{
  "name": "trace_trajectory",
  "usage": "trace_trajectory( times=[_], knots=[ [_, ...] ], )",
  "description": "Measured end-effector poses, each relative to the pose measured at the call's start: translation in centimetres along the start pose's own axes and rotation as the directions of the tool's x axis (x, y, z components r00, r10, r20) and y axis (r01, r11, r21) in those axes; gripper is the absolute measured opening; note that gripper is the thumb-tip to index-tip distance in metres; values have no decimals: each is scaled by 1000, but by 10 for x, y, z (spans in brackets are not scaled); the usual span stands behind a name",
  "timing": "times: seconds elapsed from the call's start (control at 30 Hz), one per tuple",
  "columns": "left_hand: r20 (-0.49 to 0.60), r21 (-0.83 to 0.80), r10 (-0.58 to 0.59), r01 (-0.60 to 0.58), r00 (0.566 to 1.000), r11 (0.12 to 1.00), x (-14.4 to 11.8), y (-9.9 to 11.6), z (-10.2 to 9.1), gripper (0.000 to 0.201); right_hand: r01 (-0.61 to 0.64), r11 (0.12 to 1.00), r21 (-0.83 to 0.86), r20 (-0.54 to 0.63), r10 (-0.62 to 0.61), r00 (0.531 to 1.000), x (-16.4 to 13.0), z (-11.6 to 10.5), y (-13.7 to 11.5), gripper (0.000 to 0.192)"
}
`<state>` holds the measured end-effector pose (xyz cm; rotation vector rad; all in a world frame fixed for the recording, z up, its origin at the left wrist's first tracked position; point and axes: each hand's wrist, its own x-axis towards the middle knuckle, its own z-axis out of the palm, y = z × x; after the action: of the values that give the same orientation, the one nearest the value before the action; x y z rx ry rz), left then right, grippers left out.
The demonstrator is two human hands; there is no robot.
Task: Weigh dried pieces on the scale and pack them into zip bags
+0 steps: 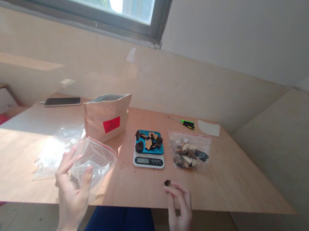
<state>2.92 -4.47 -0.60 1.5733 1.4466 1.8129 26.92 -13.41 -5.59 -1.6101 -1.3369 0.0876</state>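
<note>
Sunlit wooden tabletop [220, 180] under a window. One kitchen scale [149, 153] mid-table, dark and tan chips on it. One filled zip bag [189, 151] right of it, one paper pouch [106, 117] left. Left hand [72, 188] grips one empty clear bag [95, 160]. Right hand [180, 213], near edge, pinches one dark chip [167, 182] at its fingertips.

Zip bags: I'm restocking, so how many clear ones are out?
3: one empty in the left hand; one flat on the table beside it; one filled, right of the scale.
</note>
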Motion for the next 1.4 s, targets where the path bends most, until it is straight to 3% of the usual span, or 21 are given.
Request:
trace_trajectory(
  times=[0.13,0.23,0.33,0.4,0.47,0.7,1.1,1.27,1.4],
  knots=[
    [17,-106,41,-39,999,994,9,1,23,29,169,983,-71,216,-151,965,81,13,4,31],
    [40,-92,28,-24,999,995,16,5,41,27,238,962,-131,436,-160,885,136,36,11,46],
    [55,-106,-26,31,998,994,16,10,51,25,248,951,-187,590,-93,802,165,58,20,58],
    [47,-124,-38,43,998,991,12,10,53,24,253,948,-195,635,-75,769,171,69,26,57],
    [54,-128,-67,74,996,989,7,6,52,25,254,950,-181,631,-86,771,171,75,33,50],
    [86,-190,-195,208,977,959,-2,-8,53,32,221,974,-46,467,-174,867,165,79,47,43],
    [121,-228,-215,238,969,944,-9,-13,57,31,196,981,8,376,-185,908,166,82,43,43],
    [128,-231,-239,263,963,937,-9,-13,59,33,37,997,73,344,-60,937,168,77,38,41],
    [133,-216,-249,273,959,938,-10,-12,59,34,-132,955,264,297,50,954,170,76,36,42]
  ],
)
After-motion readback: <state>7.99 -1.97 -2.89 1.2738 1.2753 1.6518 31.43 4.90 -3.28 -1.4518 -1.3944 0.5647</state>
